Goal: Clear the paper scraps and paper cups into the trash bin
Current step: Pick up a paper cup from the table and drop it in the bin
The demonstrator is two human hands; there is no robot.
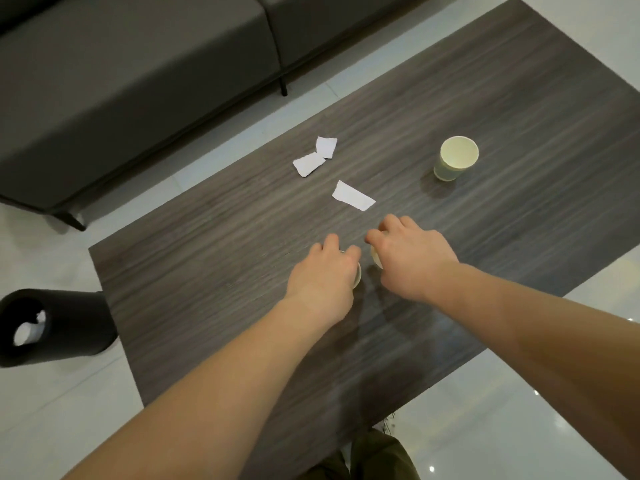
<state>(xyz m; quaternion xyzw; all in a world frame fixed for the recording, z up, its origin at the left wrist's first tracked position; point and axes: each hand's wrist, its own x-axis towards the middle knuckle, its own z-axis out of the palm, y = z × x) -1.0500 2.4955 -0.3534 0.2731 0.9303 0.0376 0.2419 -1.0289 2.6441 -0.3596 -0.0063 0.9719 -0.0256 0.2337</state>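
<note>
Reaching from the bottom of the frame, both bare forearms end at the middle of the dark wooden table (214,258), where each hand covers a paper cup from above. The left hand (323,275) has its fingers curled down round the left cup (357,276), of which only a sliver of pale rim shows at its right edge; the right hand (412,258) curls likewise over the right cup (375,258), seen only as a small pale patch under the thumb side. The two cups stand just beside each other, so I judge the chief risk is knocking one against the other while lifting, or squeezing thin paper walls until a cup buckles and slips; whether either holds liquid cannot be told. Beyond the knuckles lies the long scrap (353,196), near enough that a sweep of the right hand could flick it off the table. Further up and left sit the two small scraps (316,156), touching each other, light enough to drift on a draught from a quick arm. At upper right the third cup (454,157) stands upright and apart. The trash bin (52,327) sits on the floor at the left edge, well off to the side, so a carried cup may miss its round opening.
</note>
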